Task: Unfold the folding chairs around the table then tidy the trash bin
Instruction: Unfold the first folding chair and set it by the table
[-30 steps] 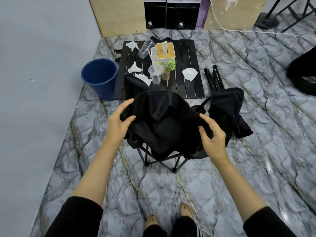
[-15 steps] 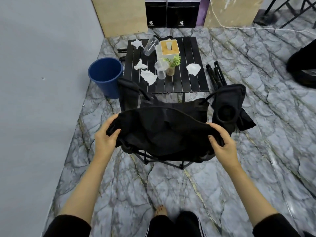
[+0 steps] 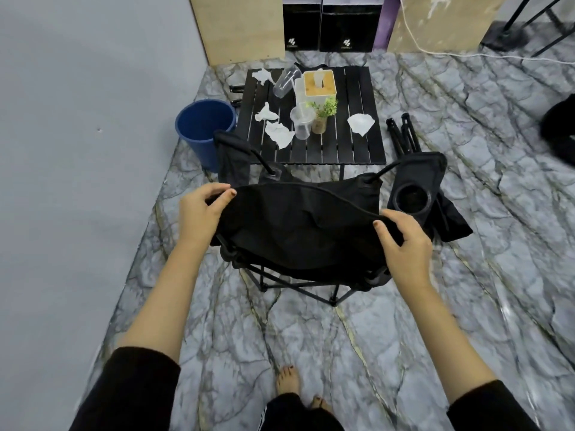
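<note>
You stand behind the black folding chair (image 3: 298, 231), which is on the marble floor just in front of the low black table (image 3: 361, 150). Your left hand (image 3: 199, 213) grips the top edge of the chair's back fabric at its left corner, with the fingers curled over the cloth. Your right hand (image 3: 404, 244) holds the same edge at the right corner, with the thumb on the near side and the fingers over the far side. The fabric is spread between both hands, and the crossed legs of the frame stand on the floor below. The armrest with the cup holder (image 3: 410, 199) hangs out at the right side of the chair.

The blue trash bin (image 3: 202, 129) stands upright to the left of the table, beside the grey wall. On the table lie crumpled tissues (image 3: 278, 133), one clear cup (image 3: 301, 122) upright and another cup (image 3: 284, 80) tilted, a tissue box (image 3: 320, 84) and a small plant (image 3: 323, 115). A black folded frame (image 3: 404, 135) lies on the floor to the right of the table.
</note>
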